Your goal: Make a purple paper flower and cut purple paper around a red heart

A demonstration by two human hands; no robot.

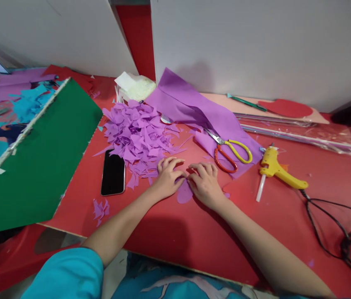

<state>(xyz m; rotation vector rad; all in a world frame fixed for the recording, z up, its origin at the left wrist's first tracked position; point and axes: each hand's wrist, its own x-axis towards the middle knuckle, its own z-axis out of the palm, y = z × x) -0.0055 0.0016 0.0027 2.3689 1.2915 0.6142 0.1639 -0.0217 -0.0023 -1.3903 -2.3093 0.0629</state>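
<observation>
On the red tabletop, my left hand [171, 179] and my right hand [205, 183] meet over a small, rounded purple cutout [184, 193]. Thumb and fingertips of each hand pinch its upper edge, and the rounded end points toward me. My fingers hide the top of the cutout. Just beyond my left hand is a heap of purple cut pieces [138, 133]. Scissors [225, 147] with one yellow and one red handle lie beyond my right hand, on a purple sheet [200, 110].
A black-screened phone [113, 173] lies left of my hands. Farther left, a green board [41, 162] covers part of the table. At right are a yellow glue gun [275, 168] with its black cord [327, 232], and plastic-wrapped sticks [300, 139]. White panels [256, 45] stand behind.
</observation>
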